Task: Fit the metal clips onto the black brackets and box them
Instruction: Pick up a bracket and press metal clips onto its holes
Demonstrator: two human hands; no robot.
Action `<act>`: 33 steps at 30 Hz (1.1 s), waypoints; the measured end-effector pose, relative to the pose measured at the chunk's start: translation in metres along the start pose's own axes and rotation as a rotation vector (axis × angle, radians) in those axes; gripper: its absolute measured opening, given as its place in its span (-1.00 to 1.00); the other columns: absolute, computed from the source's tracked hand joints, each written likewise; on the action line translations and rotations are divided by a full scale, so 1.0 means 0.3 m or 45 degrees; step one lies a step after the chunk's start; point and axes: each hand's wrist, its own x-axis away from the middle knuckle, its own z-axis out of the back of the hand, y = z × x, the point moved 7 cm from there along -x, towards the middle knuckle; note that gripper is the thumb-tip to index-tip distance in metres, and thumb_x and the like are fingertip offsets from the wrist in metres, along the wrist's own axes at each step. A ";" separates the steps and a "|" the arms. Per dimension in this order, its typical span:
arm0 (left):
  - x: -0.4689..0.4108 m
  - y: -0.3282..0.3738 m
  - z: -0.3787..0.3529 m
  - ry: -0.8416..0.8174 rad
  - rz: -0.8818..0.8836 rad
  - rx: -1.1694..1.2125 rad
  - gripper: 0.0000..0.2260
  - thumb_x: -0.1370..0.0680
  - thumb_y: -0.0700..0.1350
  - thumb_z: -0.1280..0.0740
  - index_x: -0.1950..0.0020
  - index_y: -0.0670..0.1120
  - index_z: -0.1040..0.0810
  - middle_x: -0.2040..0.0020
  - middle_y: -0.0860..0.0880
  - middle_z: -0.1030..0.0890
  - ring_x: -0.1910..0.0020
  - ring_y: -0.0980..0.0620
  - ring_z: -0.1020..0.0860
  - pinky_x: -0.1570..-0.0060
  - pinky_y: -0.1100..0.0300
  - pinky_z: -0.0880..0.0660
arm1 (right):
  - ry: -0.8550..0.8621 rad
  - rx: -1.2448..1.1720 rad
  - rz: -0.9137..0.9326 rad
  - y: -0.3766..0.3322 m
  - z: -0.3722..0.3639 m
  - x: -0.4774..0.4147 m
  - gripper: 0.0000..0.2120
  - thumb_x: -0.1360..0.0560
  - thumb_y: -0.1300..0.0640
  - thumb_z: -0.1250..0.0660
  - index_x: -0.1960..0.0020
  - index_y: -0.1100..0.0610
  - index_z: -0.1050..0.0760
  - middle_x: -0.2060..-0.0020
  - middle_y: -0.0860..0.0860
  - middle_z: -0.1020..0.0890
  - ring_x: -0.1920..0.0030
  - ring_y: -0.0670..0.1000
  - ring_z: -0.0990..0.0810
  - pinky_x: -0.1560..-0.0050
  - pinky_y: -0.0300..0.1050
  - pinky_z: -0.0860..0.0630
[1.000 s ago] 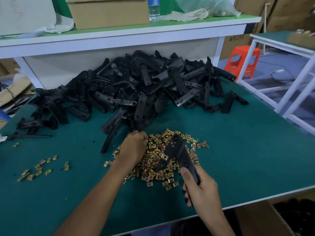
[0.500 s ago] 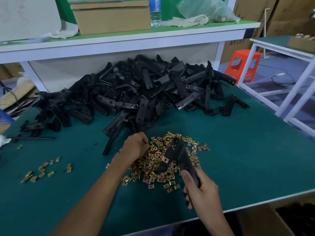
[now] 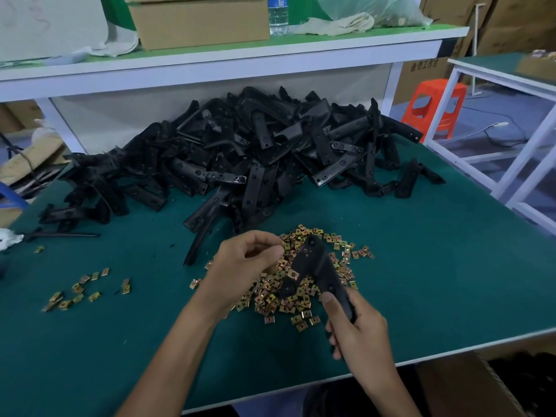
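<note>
**Obscured or cut off.** The left hand (image 3: pixel 246 260) is held above the near-left edge of the loose metal clips (image 3: pixel 301 293). Its fingers are curled with the tips drawn to the thumb. Whether a clip sits between them cannot be made out against the clips behind.

The right hand (image 3: pixel 358 329) is clamped round the lower end of one black bracket (image 3: pixel 316 266), and that end is hidden in the palm. The bracket's free end tilts up and away over the clips, with its holes visible.

Both forearms leave the view at the bottom edge. The large heap of black brackets (image 3: pixel 255 155) lies at the back of the green worktop (image 3: pixel 436 266). Its pieces overlap so much that a count is not possible. A smaller scatter of clips (image 3: pixel 81 290) lies well apart, to the left.

**Containers.** A cardboard box (image 3: pixel 201 22) stands on the shelf (image 3: pixel 331 49) behind the heap. Its top is cut off by the frame and its contents are not visible. Beside it stands a clear water bottle (image 3: pixel 278 13), with its neck out of view. Next along are a crumpled cloth (image 3: pixel 334 24) and a plastic bag (image 3: pixel 376 10) whose contents are unclear.

Below the near-right edge of the worktop is a brown carton (image 3: pixel 469 386), seen only in part. Dark shapes lie beside its flap, too dim to identify. An orange stool (image 3: pixel 436 106) stands on the floor at right.
</note>
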 end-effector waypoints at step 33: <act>-0.015 0.064 -0.102 -0.180 -0.035 -0.060 -0.77 -0.58 -0.17 -0.43 -0.14 0.15 -0.64 0.13 -0.06 -0.71 0.05 -0.08 -0.70 -0.09 0.04 -0.62 | -0.021 0.154 0.091 -0.005 -0.001 -0.003 -0.75 -0.54 -0.18 -0.35 0.18 -0.03 -0.48 0.43 0.07 -0.56 0.52 0.00 -0.50 0.59 -0.08 -0.47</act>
